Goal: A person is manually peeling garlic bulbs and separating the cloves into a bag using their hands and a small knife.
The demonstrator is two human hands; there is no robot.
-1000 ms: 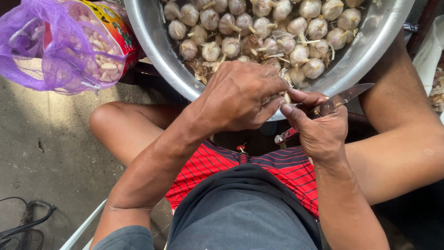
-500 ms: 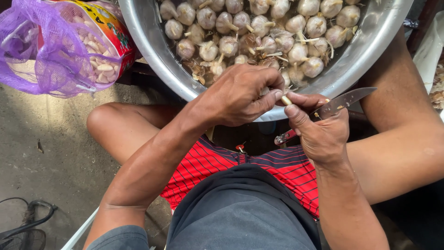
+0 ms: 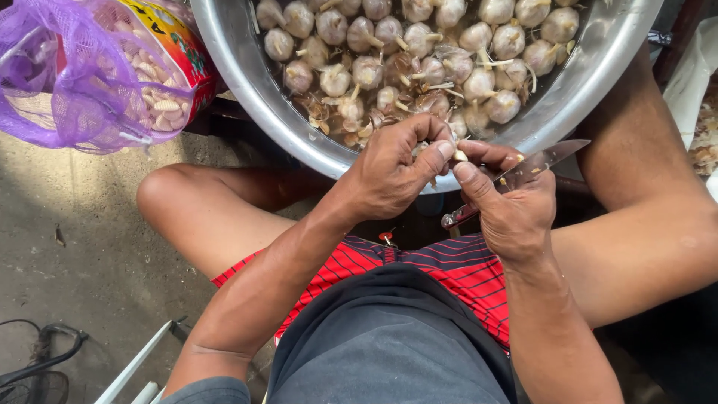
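Seated person, knees apart, big steel bowl between the legs and heaped with whole garlic bulbs; loose papery skins lie among them at the near side.

Left hand: closed around a piece of garlic, thumb and fingers curled in. Only a pale tip, the garlic clove, shows past the thumb, just over the bowl's near rim.

Right hand: wrapped around a small knife, red-tinted handle end poking out below the palm, blade angling up and to the right over the rim. Thumb pressed up beside the clove, touching or nearly so; cannot tell if the edge itself is on the garlic.

Step in hand, as I judge it: peeling or trimming a single clove, both hands working tip to tip.

Next move would call for a short, controlled motion of thumb and blade against the clove, the left hand turning it to present fresh skin. Blade lies close to the thumb, so little force is wanted.

Off to the side: purple mesh bag, draped by a bright printed container that holds peeled cloves. Bare concrete floor beneath.
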